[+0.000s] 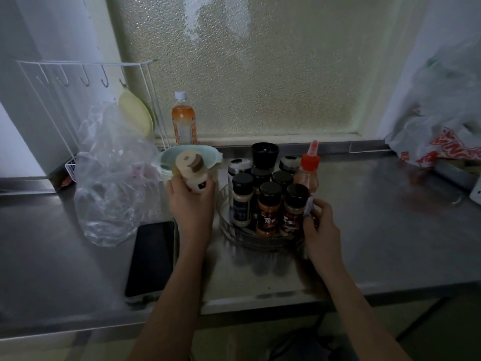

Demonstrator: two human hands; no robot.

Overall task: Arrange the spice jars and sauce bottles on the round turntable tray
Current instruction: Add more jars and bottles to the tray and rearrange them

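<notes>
The steel surface (364, 230) is bare along its near edge and out toward 3 o'clock of the clear turntable tray (229, 225), up to a white plastic bag (442, 131) at the far right. At 9 o'clock of the tray the room is tighter: a dark phone (152, 259) lies flat near the front edge, with a crumpled clear bag (112, 183) behind it. A pale green bowl (166, 158) sits at the tray's 10 o'clock and an orange drink bottle (183, 121) stands by the window ledge. Black-capped spice jars (268, 207) crowd the tray, with a red-capped sauce bottle (309, 173) at its 2 o'clock. The left hand (190, 201) has its fingers wrapped around a tilted beige bottle (191, 170), held above the surface just left of the tray. The right hand (320, 230), at the tray's 4 o'clock, pinches a small packet (308, 204) against the nearest jar.
</notes>
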